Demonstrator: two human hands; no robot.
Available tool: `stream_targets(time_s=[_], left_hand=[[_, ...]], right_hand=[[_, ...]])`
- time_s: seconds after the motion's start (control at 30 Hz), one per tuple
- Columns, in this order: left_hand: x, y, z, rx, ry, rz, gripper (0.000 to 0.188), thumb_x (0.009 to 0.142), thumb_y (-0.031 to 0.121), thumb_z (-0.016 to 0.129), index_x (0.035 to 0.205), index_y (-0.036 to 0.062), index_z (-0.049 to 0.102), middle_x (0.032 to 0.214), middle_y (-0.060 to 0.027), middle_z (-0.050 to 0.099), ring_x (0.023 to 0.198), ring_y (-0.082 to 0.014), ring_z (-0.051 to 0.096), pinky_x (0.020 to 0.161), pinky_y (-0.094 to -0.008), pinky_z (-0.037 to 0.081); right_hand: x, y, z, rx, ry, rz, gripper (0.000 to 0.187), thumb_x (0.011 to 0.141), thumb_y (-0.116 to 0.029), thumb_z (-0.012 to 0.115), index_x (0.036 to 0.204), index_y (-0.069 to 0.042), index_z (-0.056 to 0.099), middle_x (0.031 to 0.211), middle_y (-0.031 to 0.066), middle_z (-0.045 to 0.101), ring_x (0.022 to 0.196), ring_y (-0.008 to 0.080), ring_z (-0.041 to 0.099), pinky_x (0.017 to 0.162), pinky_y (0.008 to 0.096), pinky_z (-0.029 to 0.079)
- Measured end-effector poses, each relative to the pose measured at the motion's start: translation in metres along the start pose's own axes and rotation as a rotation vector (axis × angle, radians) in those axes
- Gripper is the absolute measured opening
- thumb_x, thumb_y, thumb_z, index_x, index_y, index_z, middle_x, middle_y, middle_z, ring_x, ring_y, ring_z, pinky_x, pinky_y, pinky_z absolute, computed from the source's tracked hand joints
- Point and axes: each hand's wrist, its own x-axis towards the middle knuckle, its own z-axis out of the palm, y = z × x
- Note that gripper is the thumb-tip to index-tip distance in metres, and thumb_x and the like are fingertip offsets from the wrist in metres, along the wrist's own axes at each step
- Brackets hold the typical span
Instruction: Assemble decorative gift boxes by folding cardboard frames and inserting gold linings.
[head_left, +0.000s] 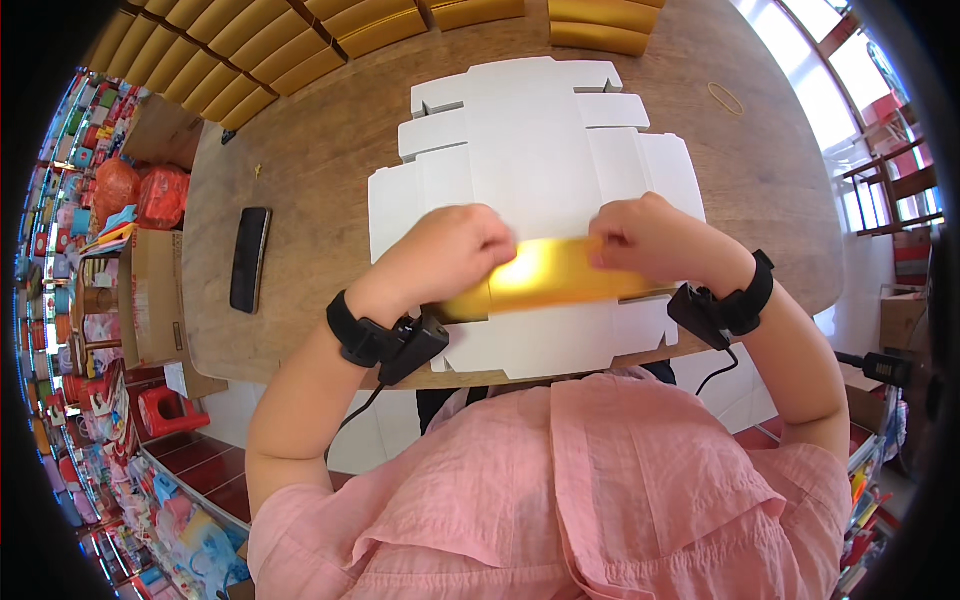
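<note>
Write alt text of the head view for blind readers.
The left hand and right hand hold a blurred gold piece over flat white cardboard on a wooden table. A phone lies left; other gold pieces sit farther back.

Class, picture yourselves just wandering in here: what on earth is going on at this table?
A person in a pink shirt has the left hand and right hand curled at either side of a glossy gold piece. It is blurred, so whether it joins the flat white cut card beneath is unclear. The card lies on a wooden table, with gold boxes along the far side and a dark phone to the left.
</note>
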Motion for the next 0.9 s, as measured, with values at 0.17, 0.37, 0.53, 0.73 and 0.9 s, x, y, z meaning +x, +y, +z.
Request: stream_targets(time_s=[0.17,0.37,0.53,0.73,0.9], left_hand=[[0.000,0.011,0.005,0.059,-0.007,-0.004,0.017,0.090,0.019,0.069,0.092,0.0019,0.068,0.092,-0.0127,0.063,0.086,-0.0313,0.061,0.078,-0.0385,0.050],[-0.028,0.032,0.034,0.295,0.240,0.266,0.034,0.077,0.018,0.079,0.104,0.0041,0.063,0.104,-0.0115,0.060,0.098,-0.0302,0.059,0.087,-0.0414,0.049],[-0.037,0.037,0.046,0.843,0.242,0.470,0.037,0.083,0.006,0.063,0.116,-0.0112,0.063,0.108,-0.0250,0.068,0.101,-0.0359,0.070,0.067,-0.0328,0.060],[-0.036,0.043,0.048,0.942,0.209,0.472,0.035,0.083,0.004,0.063,0.113,-0.0128,0.065,0.103,-0.0286,0.070,0.095,-0.0365,0.073,0.068,-0.0327,0.061],[-0.036,0.045,0.049,0.928,0.193,0.454,0.036,0.082,0.004,0.063,0.114,-0.0139,0.065,0.105,-0.0298,0.070,0.096,-0.0374,0.073,0.072,-0.0348,0.062]], right_hand=[[-0.002,0.012,0.018,-0.097,0.213,-0.207,0.021,0.081,-0.020,0.074,0.087,-0.001,0.066,0.080,0.0138,0.064,0.074,0.0338,0.064,0.069,0.0412,0.050],[-0.019,-0.009,0.023,-0.301,0.489,-0.194,0.029,0.078,-0.021,0.076,0.100,-0.008,0.064,0.098,0.0067,0.063,0.094,0.0250,0.062,0.081,0.0393,0.046],[-0.046,-0.022,0.048,-0.500,0.532,-0.393,0.023,0.075,-0.015,0.073,0.094,-0.008,0.061,0.094,0.0050,0.060,0.086,0.0195,0.058,0.075,0.0350,0.044],[-0.043,-0.015,0.057,-0.756,0.565,-0.512,0.025,0.077,-0.010,0.067,0.098,0.002,0.069,0.100,0.0133,0.072,0.084,0.0191,0.064,0.070,0.0327,0.049],[-0.042,-0.016,0.053,-0.738,0.597,-0.543,0.024,0.077,-0.011,0.067,0.097,0.003,0.068,0.099,0.0155,0.072,0.085,0.0211,0.066,0.074,0.0344,0.050]])
